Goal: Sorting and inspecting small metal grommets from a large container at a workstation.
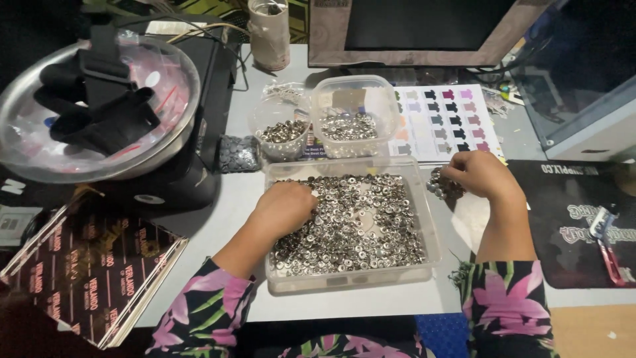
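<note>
The left hand (286, 207) is down inside the clear tray (429, 229), at its left side, knuckles up and fingers curled into the heap of small silver snaps (361, 229). The fingertips are buried among the pieces, so whether they pinch one or only rake through them cannot be told. The heap spreads to the right of that hand and toward the near wall, filling most of the tray floor, with a thinner patch near the middle.

The right hand (482, 176) sits outside the tray, just past its far right corner, above the desk (232, 219). Its fingers are closed around a small cluster of snaps (442, 185), which sticks out to the left of the hand, toward the tray wall. So the held cluster lies between the two hands, nearer the right one, and the loose heap lies under and beside the left.

Farther back stand a round tub (283, 136) and a square tub (354, 116), both holding more snaps, with a colour chart (450, 119) to their right. A steel bowl (165, 142) with black gloves sits far left.
</note>
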